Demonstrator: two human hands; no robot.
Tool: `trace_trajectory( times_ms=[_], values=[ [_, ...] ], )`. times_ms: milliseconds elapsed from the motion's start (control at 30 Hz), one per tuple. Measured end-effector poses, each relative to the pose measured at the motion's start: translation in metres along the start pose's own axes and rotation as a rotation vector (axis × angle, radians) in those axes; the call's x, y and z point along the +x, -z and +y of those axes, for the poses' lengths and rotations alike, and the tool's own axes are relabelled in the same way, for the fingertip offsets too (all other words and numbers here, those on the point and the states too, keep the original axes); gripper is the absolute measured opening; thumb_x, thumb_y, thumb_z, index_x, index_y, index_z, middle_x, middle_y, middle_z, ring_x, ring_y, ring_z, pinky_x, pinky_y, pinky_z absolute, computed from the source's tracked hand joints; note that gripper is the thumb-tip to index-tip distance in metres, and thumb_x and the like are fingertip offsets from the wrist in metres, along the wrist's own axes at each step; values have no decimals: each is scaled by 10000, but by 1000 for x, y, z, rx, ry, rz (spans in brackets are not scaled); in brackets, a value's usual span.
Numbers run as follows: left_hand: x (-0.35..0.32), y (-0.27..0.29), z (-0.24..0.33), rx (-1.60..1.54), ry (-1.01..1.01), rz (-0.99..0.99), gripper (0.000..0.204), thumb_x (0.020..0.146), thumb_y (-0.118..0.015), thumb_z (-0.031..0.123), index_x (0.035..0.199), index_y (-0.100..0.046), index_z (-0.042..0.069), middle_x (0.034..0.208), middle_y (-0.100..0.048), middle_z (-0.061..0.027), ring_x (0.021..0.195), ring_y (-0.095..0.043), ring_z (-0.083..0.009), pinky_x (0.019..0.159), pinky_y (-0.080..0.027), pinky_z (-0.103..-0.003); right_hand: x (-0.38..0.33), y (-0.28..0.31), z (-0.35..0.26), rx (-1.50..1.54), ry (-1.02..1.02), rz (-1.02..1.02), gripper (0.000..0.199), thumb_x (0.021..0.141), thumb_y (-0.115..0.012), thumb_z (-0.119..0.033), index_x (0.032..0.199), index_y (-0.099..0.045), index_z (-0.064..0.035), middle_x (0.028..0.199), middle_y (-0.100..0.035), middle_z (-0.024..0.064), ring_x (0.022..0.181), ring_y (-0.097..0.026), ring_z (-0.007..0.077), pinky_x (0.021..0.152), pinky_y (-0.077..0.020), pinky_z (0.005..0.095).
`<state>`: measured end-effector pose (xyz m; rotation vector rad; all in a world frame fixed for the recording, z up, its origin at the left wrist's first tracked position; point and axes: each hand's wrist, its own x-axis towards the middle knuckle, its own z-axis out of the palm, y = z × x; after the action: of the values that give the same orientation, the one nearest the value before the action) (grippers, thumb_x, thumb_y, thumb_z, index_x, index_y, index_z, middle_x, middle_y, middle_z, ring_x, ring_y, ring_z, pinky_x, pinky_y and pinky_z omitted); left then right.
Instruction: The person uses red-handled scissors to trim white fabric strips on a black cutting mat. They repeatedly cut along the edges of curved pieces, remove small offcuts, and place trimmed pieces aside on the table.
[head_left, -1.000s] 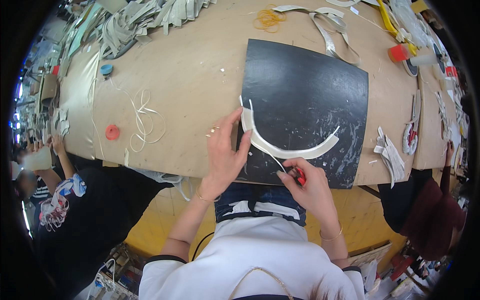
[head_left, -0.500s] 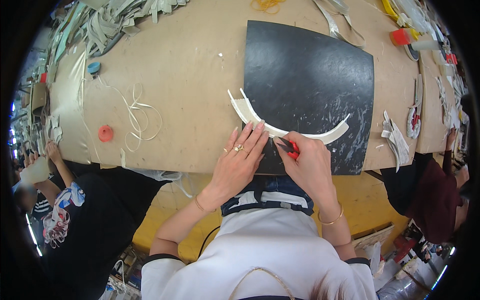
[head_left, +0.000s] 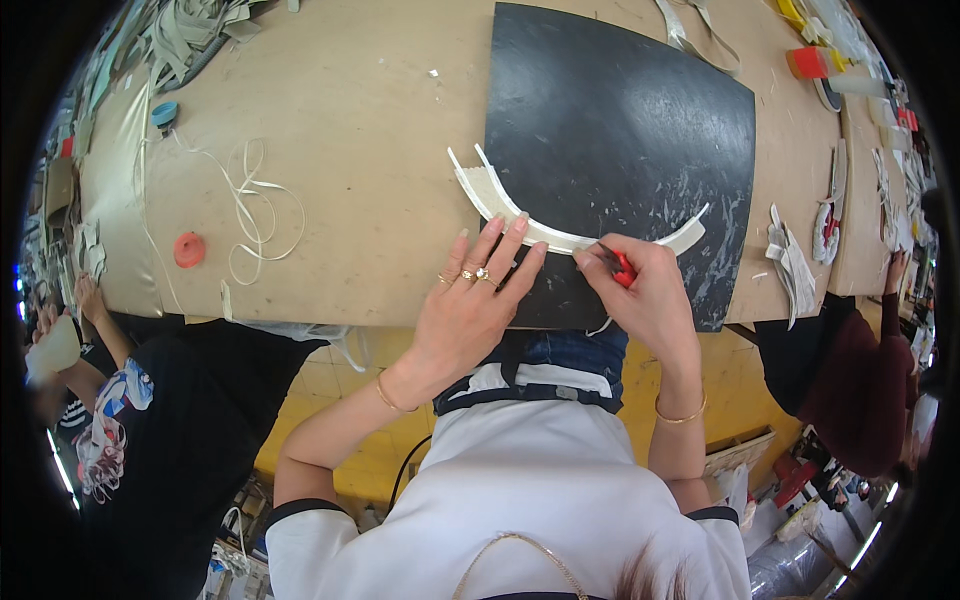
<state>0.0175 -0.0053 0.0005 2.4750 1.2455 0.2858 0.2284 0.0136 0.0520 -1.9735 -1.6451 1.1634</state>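
A curved beige strip with white edging [head_left: 489,192] lies across a black cutting mat [head_left: 620,120], its left end over the bare table. My left hand [head_left: 470,290] rests on the strip's left half, its fingers outstretched and slightly spread, fingertips pressing on it. Small red-handled snips [head_left: 623,268] with dark blades are held within my right hand [head_left: 650,290]. That hand's thumb and forefinger meet at the strip's near edge, right of the middle; whether they also pinch the edging, I cannot tell.
Coiled white cord [head_left: 245,210] lies on the table [head_left: 370,130] at left, near a red cap [head_left: 189,250] and a blue cap [head_left: 164,114]. Scissors [head_left: 828,220] and fabric scraps [head_left: 792,265] lie at right. Other people sit on both sides.
My right hand has slid rightward along the strip's near edge with the snips, whose blades are now more covered by the fingers. My left hand stays on the strip. The view has shifted slightly.
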Motion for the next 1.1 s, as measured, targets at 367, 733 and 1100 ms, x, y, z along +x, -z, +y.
trace_trajectory(
  times_ms=[367, 733, 1100],
  values=[
    [2, 0, 10, 81, 17, -36, 684, 793, -653, 18, 1437, -509, 198, 1570, -345, -136, 1445, -346, -338, 1164, -250, -534, 3, -3, 1, -25, -62, 21, 274, 870, -711, -197, 742, -639, 34, 513, -406, 60, 492, -353, 141, 491, -325, 324],
    [7, -10, 24, 163, 63, 3, 620, 872, -561, -21, 1408, -538, 290, 1564, -324, -190, 1428, -337, -423, 1150, -256, -555, 4, -4, -4, -48, -96, 33, 290, 852, -714, -209, 720, -623, 33, 508, -438, 100, 474, -385, 193, 502, -354, 350],
    [10, 0, 26, 35, 43, -105, 668, 818, -594, -33, 1449, -484, 154, 1593, -271, -184, 1458, -303, -384, 1143, -283, -548, -3, 34, 23, -99, -16, -22, 150, 874, -750, -132, 845, -711, 10, 546, -513, 27, 513, -388, 84, 480, -318, 264]
  ],
)
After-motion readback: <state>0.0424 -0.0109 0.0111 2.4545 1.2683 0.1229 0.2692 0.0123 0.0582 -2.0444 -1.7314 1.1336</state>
